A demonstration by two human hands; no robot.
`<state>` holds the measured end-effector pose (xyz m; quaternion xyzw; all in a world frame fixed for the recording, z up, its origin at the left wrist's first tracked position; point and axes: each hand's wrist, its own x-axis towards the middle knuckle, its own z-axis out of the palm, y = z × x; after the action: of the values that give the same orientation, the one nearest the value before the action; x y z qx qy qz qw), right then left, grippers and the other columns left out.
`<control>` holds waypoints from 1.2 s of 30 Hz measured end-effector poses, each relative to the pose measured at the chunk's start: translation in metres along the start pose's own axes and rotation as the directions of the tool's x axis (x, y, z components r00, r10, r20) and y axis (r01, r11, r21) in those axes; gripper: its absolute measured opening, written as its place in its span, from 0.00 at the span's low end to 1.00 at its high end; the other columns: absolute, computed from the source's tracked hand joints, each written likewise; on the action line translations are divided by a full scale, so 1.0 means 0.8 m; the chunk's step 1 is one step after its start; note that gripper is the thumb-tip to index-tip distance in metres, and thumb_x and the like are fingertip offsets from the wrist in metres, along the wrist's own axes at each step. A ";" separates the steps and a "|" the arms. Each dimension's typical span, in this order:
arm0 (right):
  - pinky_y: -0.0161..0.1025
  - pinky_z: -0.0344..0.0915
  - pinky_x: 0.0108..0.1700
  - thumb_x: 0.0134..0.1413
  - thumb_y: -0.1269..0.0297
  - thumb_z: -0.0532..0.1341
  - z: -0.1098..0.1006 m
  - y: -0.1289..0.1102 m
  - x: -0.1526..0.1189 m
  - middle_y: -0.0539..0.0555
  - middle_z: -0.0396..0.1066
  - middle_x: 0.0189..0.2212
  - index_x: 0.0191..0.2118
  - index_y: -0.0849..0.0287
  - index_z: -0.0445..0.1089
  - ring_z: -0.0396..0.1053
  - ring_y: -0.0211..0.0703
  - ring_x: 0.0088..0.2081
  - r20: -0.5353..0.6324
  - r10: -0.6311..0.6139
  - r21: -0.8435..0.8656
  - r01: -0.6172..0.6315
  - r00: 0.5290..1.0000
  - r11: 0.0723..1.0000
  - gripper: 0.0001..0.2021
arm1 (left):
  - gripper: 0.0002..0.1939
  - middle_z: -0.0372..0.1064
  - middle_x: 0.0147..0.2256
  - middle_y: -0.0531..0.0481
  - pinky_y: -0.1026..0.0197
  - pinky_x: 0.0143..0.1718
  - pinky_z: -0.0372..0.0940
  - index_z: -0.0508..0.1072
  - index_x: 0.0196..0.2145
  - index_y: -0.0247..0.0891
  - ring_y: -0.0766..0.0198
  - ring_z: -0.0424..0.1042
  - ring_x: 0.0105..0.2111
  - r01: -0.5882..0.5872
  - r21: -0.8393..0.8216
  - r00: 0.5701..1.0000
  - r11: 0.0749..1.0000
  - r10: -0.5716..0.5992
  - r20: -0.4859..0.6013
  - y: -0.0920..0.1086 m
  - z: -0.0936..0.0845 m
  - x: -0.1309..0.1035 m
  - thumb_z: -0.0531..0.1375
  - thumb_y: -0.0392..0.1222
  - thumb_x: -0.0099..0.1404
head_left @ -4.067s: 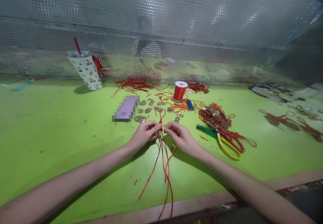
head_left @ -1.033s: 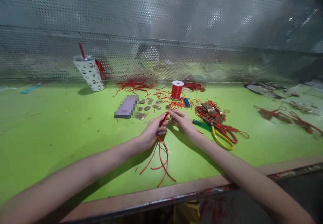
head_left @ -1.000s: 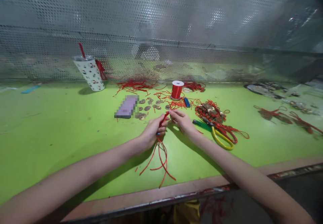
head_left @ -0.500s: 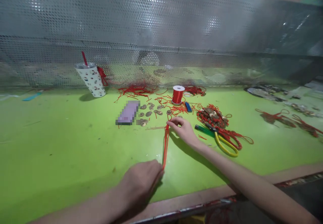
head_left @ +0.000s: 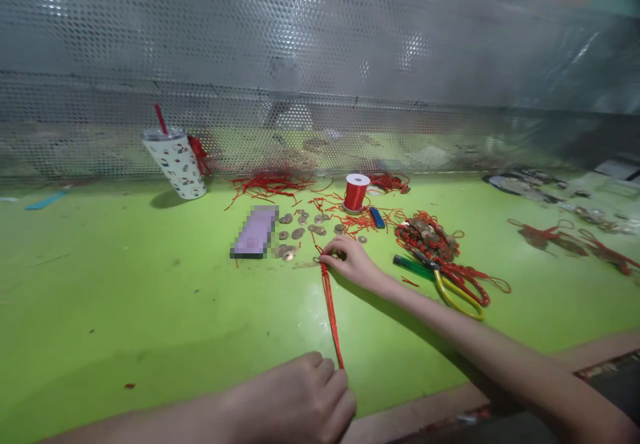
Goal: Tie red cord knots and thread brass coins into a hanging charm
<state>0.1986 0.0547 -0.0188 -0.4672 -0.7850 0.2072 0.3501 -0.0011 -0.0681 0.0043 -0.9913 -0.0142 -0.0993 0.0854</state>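
Over the green tabletop (head_left: 175,311): red cord (head_left: 329,301) is running straight between right hand (head_left: 353,262) and left hand (head_left: 313,397).
Right is pinching the top end narrowly, small loop (head_left: 319,249) poking out just past the grip; left is gripping the lower strands (head_left: 335,331) in a closed fist, tail ends hidden. Progress, my read: short knotted section (head_left: 325,270) is looking formed just below the right hand; strands from there to the left fist are looking unworked.
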 end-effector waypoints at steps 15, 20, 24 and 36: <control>0.44 0.61 0.48 0.59 0.60 0.68 0.000 0.014 0.000 0.55 0.70 0.36 0.37 0.58 0.74 0.64 0.48 0.44 0.066 -0.023 -0.149 0.032 0.998 0.988 0.07 | 0.17 0.70 0.29 0.46 0.55 0.28 0.68 0.71 0.35 0.34 0.59 0.68 0.28 0.144 -0.246 0.933 0.959 -0.214 -0.290 -0.060 0.005 -0.002 0.49 0.47 0.75; 0.46 0.60 0.49 0.60 0.61 0.67 0.002 0.014 -0.004 0.54 0.70 0.37 0.36 0.58 0.73 0.63 0.49 0.44 0.038 -0.022 -0.177 0.028 0.999 0.984 0.06 | 0.16 0.74 0.49 0.35 0.43 0.51 0.71 0.69 0.52 0.29 0.48 0.72 0.51 0.394 -0.184 0.878 0.900 -0.428 -0.215 -0.097 0.026 -0.008 0.50 0.41 0.75; 0.46 0.60 0.48 0.60 0.61 0.67 0.001 0.015 -0.004 0.54 0.71 0.36 0.35 0.58 0.73 0.64 0.49 0.43 0.034 -0.032 -0.179 0.037 0.999 0.983 0.07 | 0.20 0.72 0.53 0.32 0.41 0.55 0.69 0.67 0.57 0.27 0.46 0.71 0.55 0.410 -0.176 0.883 0.895 -0.437 -0.169 -0.102 0.039 -0.011 0.51 0.43 0.75; 0.43 0.60 0.45 0.57 0.62 0.69 0.002 0.015 0.004 0.54 0.71 0.33 0.33 0.59 0.71 0.65 0.47 0.40 0.003 0.029 -0.176 -0.028 1.000 0.984 0.08 | 0.20 0.71 0.51 0.33 0.40 0.58 0.65 0.70 0.52 0.31 0.46 0.70 0.53 0.408 -0.289 0.886 0.866 -0.451 -0.103 -0.104 0.030 -0.007 0.55 0.49 0.72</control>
<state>0.2033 0.0633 -0.0270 -0.5070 -0.7944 0.1434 0.3022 -0.0057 0.0183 -0.0064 -0.9536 -0.2147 -0.1997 -0.0682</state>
